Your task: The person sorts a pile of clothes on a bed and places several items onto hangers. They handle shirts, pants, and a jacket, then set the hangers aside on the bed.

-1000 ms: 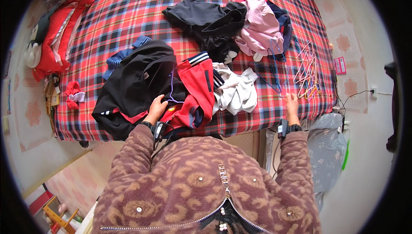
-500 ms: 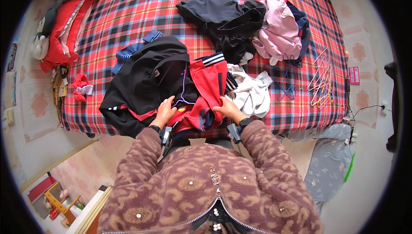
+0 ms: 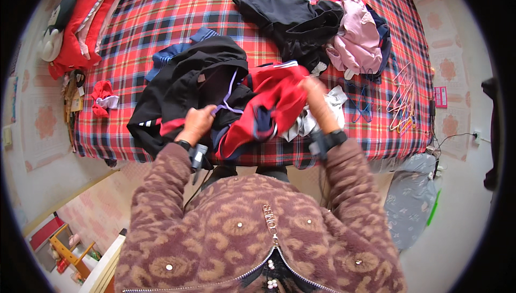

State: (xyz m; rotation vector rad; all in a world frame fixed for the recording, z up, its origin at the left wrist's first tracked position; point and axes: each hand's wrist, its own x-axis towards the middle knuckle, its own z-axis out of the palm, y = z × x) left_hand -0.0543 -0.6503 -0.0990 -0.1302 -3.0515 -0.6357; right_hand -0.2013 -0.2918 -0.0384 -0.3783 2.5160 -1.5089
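Note:
My left hand point(image 3: 198, 123) is closed on one end of a purple clothes hanger point(image 3: 230, 93), which lies partly inside a black jacket point(image 3: 172, 91). To its right, my right hand point(image 3: 318, 97), smeared by motion, grips the far right edge of a red jacket point(image 3: 277, 90) with dark navy and white-striped trim. The red jacket is bunched up and blurred, and it overlaps the black one. Under my right wrist a white garment point(image 3: 336, 102) is partly hidden. A blue striped garment point(image 3: 164, 59) sticks out from beneath the black jacket's far side.
Farther off on the plaid bed point(image 3: 177, 3) lie black clothes point(image 3: 287, 16) and a pink garment point(image 3: 357, 38). Blue hangers point(image 3: 362, 105) and pale hangers point(image 3: 402, 97) sit at the right. A small red cloth point(image 3: 101, 97) and red bedding point(image 3: 80, 35) are at the left.
My right hand has moved right and away from me, pulling the red jacket's edge with it. My left hand has shifted slightly left and closed on the purple hanger.

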